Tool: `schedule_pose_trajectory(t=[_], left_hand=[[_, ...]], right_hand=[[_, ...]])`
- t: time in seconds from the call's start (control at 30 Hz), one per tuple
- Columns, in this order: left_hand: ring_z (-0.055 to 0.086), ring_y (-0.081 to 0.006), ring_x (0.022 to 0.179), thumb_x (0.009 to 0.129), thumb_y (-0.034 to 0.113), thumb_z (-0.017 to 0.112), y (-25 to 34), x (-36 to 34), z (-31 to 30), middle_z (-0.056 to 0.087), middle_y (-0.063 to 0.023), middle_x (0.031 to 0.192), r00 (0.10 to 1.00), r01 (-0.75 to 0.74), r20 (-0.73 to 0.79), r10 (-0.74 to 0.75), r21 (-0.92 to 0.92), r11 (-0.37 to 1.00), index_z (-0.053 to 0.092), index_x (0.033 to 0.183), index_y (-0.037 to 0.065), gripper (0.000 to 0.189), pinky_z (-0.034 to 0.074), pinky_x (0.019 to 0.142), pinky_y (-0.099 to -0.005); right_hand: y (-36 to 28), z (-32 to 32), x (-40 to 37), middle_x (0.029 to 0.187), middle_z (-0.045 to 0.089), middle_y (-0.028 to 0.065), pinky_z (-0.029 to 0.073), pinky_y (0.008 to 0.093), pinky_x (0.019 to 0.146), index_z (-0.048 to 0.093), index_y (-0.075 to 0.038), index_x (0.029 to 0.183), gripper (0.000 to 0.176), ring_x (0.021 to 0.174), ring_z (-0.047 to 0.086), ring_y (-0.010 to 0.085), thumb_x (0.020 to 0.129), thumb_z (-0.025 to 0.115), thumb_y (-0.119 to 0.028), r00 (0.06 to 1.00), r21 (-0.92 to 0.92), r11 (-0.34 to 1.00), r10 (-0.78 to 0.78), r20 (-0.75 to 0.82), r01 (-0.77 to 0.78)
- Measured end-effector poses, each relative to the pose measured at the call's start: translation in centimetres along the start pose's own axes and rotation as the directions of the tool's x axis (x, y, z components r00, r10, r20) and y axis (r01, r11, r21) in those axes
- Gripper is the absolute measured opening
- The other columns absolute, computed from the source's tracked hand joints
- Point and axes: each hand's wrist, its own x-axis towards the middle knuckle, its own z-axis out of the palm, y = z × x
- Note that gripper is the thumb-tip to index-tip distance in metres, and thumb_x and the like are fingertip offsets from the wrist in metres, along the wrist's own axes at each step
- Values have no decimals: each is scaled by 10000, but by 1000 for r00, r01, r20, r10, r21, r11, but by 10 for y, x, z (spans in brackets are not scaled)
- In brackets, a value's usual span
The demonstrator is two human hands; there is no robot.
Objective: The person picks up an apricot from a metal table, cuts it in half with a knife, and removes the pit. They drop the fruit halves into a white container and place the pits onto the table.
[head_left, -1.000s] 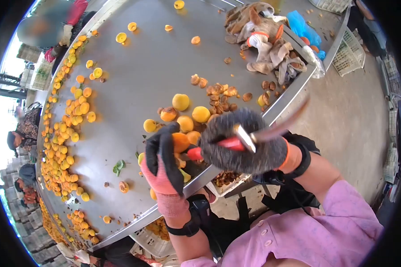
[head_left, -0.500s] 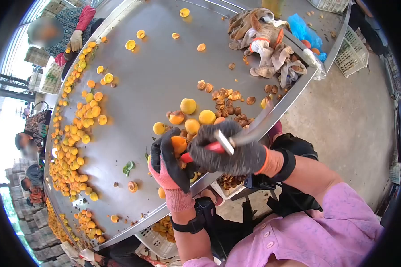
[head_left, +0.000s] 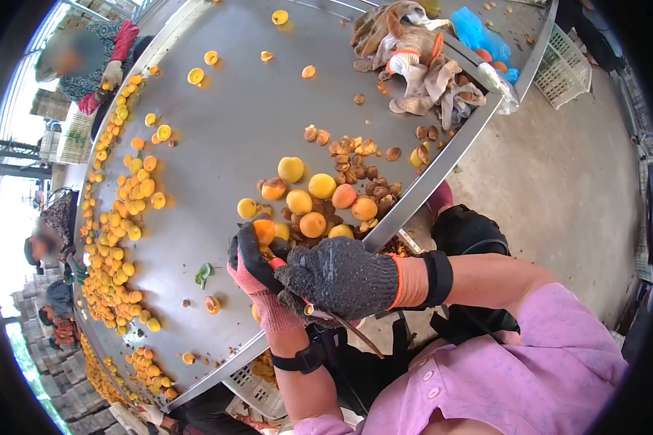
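Note:
My left hand [head_left: 257, 264], in a pink and black glove, is closed around an orange-yellow apricot [head_left: 264, 231] at the table's near edge. Against it sits my right hand [head_left: 337, 277] in a dark grey glove, its fingers wrapped round a red-handled knife. Only a bit of the knife's red handle [head_left: 277, 264] shows between the hands, and its thin blade [head_left: 359, 336] sticks out below my right hand, pointing down and right. Just beyond my hands lie several whole apricots [head_left: 322, 186] and a heap of brown pits [head_left: 376, 190]. My fingers hide where handle and apricot meet.
The metal table [head_left: 218, 145] carries a long pile of apricots [head_left: 116, 246] on its far left. Used gloves [head_left: 421, 72] and a blue plastic bag [head_left: 480, 35] lie at the upper right. White crates [head_left: 564, 69] stand on the floor. Co-workers [head_left: 72, 61] sit across the table.
My right hand has come down and left against my left hand, and the knife has swung from pointing up and right to down and right. The apricot stays in my left hand.

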Motion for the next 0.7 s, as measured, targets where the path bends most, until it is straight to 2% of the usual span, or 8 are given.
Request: schedule_pose_trajectory(t=[0.07,0.13,0.17,0.3,0.4,0.43,0.5,0.7], left_hand=[[565,-104,672,771,100,586,10,-5,5,602,-35,773,975,184,-65,-215,-321,929,595,1015,10,260,474,602,-264],[573,-106,669,774,45,549,16,-13,7,589,-51,745,991,102,-74,-114,-151,983,573,1024,-22,260,474,579,-236],[578,-110,675,779,20,527,19,-19,10,591,-58,750,972,-224,-16,233,226,948,562,1030,-32,259,474,577,-231],[602,-143,656,799,22,500,9,-10,6,614,-94,744,785,-572,150,601,546,612,545,1034,-35,246,485,551,-248],[614,-183,634,820,86,517,13,-9,13,620,-124,719,671,-660,222,707,613,434,555,966,-35,193,483,519,-252],[600,-182,653,844,195,524,21,-15,19,615,-120,755,899,-397,-39,435,343,852,569,930,-35,250,483,575,-275],[586,-181,653,864,364,527,22,-17,23,609,-111,744,984,5,-178,-16,-59,998,586,888,-27,396,483,603,-294],[602,-191,649,860,360,521,-12,2,-5,625,-117,776,932,-119,-274,238,388,914,592,896,-20,389,484,561,-297]], right_hand=[[5,-9,6,812,589,112,481,299,595,552,-20,954,207,671,591,204,780,642,-88,999,16,1000,12,53,-12],[25,5,7,813,594,90,484,293,561,563,-27,925,139,634,588,173,805,612,-77,864,640,720,114,-491,269],[24,-6,10,802,602,66,486,263,542,575,-19,887,76,608,586,140,820,597,-47,800,550,792,137,-584,265],[18,-37,-5,784,609,47,499,247,572,579,-9,898,66,679,595,101,838,571,-36,772,955,293,618,-146,-54],[20,-24,-6,719,598,67,490,289,530,583,-15,898,112,615,600,148,807,609,-74,856,700,687,230,-463,194],[18,-20,-7,712,588,82,481,316,514,579,-18,908,153,606,599,187,786,619,-101,904,525,839,109,-413,139],[11,-8,-5,764,565,143,445,373,473,561,-18,933,270,618,584,287,724,632,-173,989,166,986,34,-147,-9],[7,19,-12,743,520,140,409,357,439,552,-8,950,298,587,552,269,716,606,-185,934,-130,976,-205,-293,174]])
